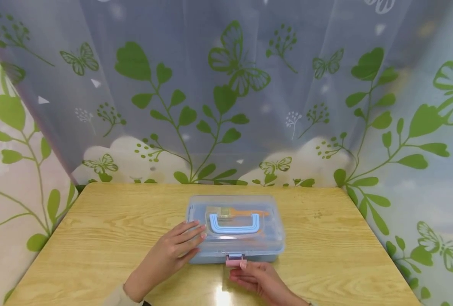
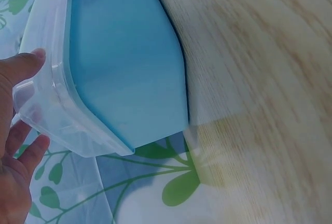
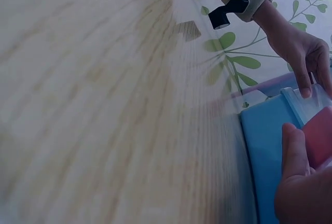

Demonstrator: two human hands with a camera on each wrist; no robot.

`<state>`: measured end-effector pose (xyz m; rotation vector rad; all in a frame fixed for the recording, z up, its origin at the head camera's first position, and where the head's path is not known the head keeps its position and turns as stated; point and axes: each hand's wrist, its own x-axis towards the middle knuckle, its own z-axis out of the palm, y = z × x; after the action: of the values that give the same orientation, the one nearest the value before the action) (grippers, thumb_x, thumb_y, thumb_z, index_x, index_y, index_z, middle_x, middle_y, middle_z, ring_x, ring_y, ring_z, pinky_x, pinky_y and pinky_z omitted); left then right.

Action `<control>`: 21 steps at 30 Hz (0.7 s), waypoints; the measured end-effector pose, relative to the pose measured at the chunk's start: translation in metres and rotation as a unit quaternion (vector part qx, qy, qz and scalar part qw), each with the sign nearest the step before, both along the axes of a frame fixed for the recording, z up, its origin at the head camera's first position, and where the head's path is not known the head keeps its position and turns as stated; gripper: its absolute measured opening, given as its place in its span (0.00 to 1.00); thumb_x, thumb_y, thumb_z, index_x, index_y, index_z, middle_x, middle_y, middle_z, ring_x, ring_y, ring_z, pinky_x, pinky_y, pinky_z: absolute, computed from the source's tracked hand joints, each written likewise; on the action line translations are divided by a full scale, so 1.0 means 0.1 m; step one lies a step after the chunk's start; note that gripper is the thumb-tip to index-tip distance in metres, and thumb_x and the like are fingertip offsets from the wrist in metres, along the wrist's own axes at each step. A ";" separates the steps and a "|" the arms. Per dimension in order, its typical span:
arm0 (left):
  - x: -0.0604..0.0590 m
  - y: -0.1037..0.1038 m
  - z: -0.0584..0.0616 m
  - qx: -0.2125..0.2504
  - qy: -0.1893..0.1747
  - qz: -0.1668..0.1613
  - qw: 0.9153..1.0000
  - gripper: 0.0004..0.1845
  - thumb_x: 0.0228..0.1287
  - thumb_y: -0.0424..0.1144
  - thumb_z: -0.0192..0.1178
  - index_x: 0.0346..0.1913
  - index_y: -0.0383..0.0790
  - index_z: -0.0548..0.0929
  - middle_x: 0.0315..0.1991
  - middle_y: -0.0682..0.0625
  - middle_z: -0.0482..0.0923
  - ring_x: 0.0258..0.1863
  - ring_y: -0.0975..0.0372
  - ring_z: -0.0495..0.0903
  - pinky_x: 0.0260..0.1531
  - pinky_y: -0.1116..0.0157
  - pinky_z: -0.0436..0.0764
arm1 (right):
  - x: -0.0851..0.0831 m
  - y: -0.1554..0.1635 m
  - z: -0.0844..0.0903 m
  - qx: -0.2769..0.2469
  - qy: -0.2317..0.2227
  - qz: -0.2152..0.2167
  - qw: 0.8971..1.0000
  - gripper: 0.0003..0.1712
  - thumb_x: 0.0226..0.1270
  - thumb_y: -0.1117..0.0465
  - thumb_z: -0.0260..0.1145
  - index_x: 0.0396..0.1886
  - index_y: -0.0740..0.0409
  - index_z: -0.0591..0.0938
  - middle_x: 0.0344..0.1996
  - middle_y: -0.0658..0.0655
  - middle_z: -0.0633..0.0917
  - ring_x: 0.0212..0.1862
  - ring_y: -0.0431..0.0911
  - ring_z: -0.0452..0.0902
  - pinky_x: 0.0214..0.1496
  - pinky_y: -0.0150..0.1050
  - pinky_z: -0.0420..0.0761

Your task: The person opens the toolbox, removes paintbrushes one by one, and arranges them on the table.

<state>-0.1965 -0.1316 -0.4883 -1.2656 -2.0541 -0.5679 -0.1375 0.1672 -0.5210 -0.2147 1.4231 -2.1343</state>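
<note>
A plastic storage box (image 1: 249, 246) with a clear lid and light blue base stands on the table. My left hand (image 1: 182, 244) rests on the lid's front left corner, fingers spread. In the left wrist view its thumb (image 2: 28, 64) touches the clear lid (image 2: 52, 84). My right hand (image 1: 262, 278) is at the front, holding the pink latch (image 1: 234, 262) between thumb and fingers. Seen from the right wrist, the latch (image 3: 319, 136) stands out from the blue base (image 3: 264, 146). A blue handle (image 1: 234, 229) lies flat on the lid.
Through the lid shows a flat brush (image 1: 245, 212) with an orange handle. The wood-grain table (image 1: 325, 238) extends to both sides of the box. A patterned curtain (image 1: 195, 127) with leaves and butterflies hangs behind the table and along both sides.
</note>
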 end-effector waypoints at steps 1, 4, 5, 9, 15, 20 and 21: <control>-0.01 0.00 0.00 0.001 0.003 0.000 1.000 0.25 0.51 0.35 0.75 0.56 0.37 0.88 0.60 0.43 0.83 0.60 0.48 0.82 0.69 0.56 0.72 | -0.01 0.01 0.00 0.001 0.012 0.006 1.000 0.20 0.81 0.59 0.55 0.62 0.67 0.82 0.57 0.63 0.85 0.57 0.46 0.85 0.63 0.40 0.79; -0.02 -0.01 0.01 0.001 0.001 0.002 1.000 0.26 0.51 0.35 0.75 0.56 0.37 0.87 0.61 0.44 0.83 0.61 0.48 0.81 0.67 0.54 0.74 | -0.04 0.04 -0.01 0.013 0.039 0.018 0.999 0.22 0.81 0.61 0.54 0.64 0.72 0.78 0.61 0.65 0.82 0.58 0.47 0.84 0.65 0.42 0.78; -0.02 -0.01 0.01 0.001 0.001 0.003 1.000 0.26 0.51 0.34 0.75 0.56 0.37 0.87 0.61 0.44 0.83 0.61 0.48 0.81 0.66 0.54 0.74 | -0.04 0.05 -0.01 0.019 0.042 0.019 0.999 0.23 0.81 0.61 0.54 0.65 0.74 0.76 0.61 0.66 0.82 0.59 0.47 0.83 0.65 0.41 0.78; -0.01 -0.01 -0.02 0.005 0.001 -0.001 1.000 0.25 0.51 0.34 0.75 0.56 0.37 0.87 0.61 0.44 0.83 0.60 0.48 0.81 0.69 0.56 0.72 | -0.04 0.10 -0.03 0.049 0.031 0.023 0.998 0.28 0.80 0.60 0.58 0.67 0.78 0.71 0.61 0.70 0.81 0.60 0.51 0.82 0.65 0.42 0.78; -0.01 0.00 -0.05 0.010 0.001 -0.005 1.000 0.26 0.51 0.35 0.75 0.56 0.37 0.87 0.61 0.44 0.83 0.61 0.48 0.81 0.72 0.59 0.68 | -0.04 0.13 -0.06 0.100 0.054 0.009 0.993 0.29 0.76 0.62 0.63 0.66 0.80 0.72 0.58 0.73 0.81 0.56 0.46 0.85 0.59 0.36 0.81; -0.02 -0.02 -0.05 0.007 0.003 -0.003 1.000 0.24 0.52 0.35 0.75 0.56 0.38 0.88 0.60 0.44 0.83 0.61 0.49 0.81 0.68 0.55 0.72 | -0.05 0.09 -0.05 0.110 0.090 -0.002 0.990 0.27 0.75 0.64 0.63 0.61 0.84 0.73 0.54 0.76 0.82 0.51 0.41 0.88 0.56 0.35 0.83; -0.02 -0.02 -0.04 0.006 0.004 -0.002 1.000 0.24 0.52 0.36 0.75 0.56 0.38 0.88 0.60 0.44 0.83 0.61 0.49 0.81 0.68 0.55 0.73 | -0.05 0.08 -0.04 0.108 0.087 -0.003 0.990 0.26 0.75 0.64 0.63 0.60 0.84 0.74 0.53 0.76 0.83 0.51 0.42 0.88 0.56 0.36 0.83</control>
<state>-0.1984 -0.1340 -0.4926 -1.2635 -2.0386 -0.5760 -0.1427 0.1751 -0.5251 -0.3200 1.7437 -1.9871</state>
